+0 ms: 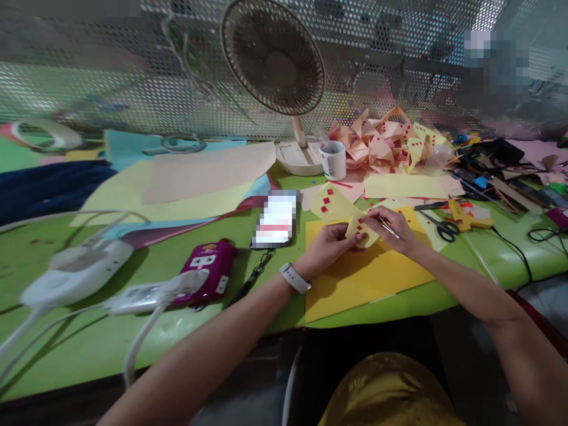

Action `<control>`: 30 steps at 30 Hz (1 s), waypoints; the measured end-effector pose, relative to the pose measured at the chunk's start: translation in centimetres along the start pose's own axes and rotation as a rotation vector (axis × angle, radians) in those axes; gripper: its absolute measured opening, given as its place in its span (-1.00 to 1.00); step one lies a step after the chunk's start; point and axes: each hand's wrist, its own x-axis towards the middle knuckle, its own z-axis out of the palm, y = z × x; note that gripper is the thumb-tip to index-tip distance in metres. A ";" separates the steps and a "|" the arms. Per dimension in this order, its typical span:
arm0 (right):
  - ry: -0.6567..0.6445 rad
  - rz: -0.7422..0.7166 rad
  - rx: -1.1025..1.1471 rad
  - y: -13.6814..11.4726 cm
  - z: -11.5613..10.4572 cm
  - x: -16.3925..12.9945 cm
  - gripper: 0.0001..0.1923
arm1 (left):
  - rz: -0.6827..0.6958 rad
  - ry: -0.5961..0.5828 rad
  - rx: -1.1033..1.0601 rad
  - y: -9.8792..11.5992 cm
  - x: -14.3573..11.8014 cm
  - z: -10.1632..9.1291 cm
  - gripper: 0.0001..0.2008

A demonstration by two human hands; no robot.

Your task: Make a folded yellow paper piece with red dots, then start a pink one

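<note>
Two hands meet over the orange paper sheet (355, 278) on the green table (66, 349): the left hand (326, 245) pinches a small pale-yellow paper piece with red squares (361, 231), and the right hand (393, 228) grips thin metal tweezers (388, 228) at it. Placing another square seems in hand, calling for a steady tip; any square in the tweezers is too small to see.

One fan (274, 56) stands at the far edge of the table, with one white cup (333, 160) to its right. One pair of scissors (439, 225) lies at the right. One phone (275, 220) and one purple power strip (205, 271) lie left of centre. Two hands work: the left hand (326, 247) and the right hand (390, 228).
</note>
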 end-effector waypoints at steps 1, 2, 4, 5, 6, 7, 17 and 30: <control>0.018 0.003 0.015 0.1 -0.1 0.0 -0.61 | 0.004 -0.007 0.012 0.1 -0.1 0.0 -0.62; 0.036 0.008 0.030 0.3 -0.2 0.1 -0.61 | 0.010 -0.004 0.020 0.2 -0.1 -0.1 -0.60; 0.061 0.021 0.048 0.6 -0.5 0.2 -0.60 | 0.027 0.042 0.015 0.5 -0.1 -0.4 -0.52; 0.071 0.028 0.045 0.7 -0.6 0.2 -0.59 | 0.041 0.092 -0.002 0.6 0.0 -0.7 -0.49; 0.079 0.033 0.039 0.8 -0.8 0.3 -0.58 | 0.060 0.154 -0.028 0.8 0.1 -1.0 -0.47; 0.089 0.035 0.034 0.8 -0.9 0.3 -0.58 | 0.085 0.223 -0.058 0.9 0.2 -1.3 -0.47; 0.046 0.040 0.056 0.1 -1.1 0.2 -0.56 | 0.211 0.440 0.045 1.6 0.4 -1.4 -0.51; -0.056 0.120 0.171 -1.6 -0.9 0.0 -0.54 | 0.151 0.106 0.065 1.5 -0.3 -0.2 -0.53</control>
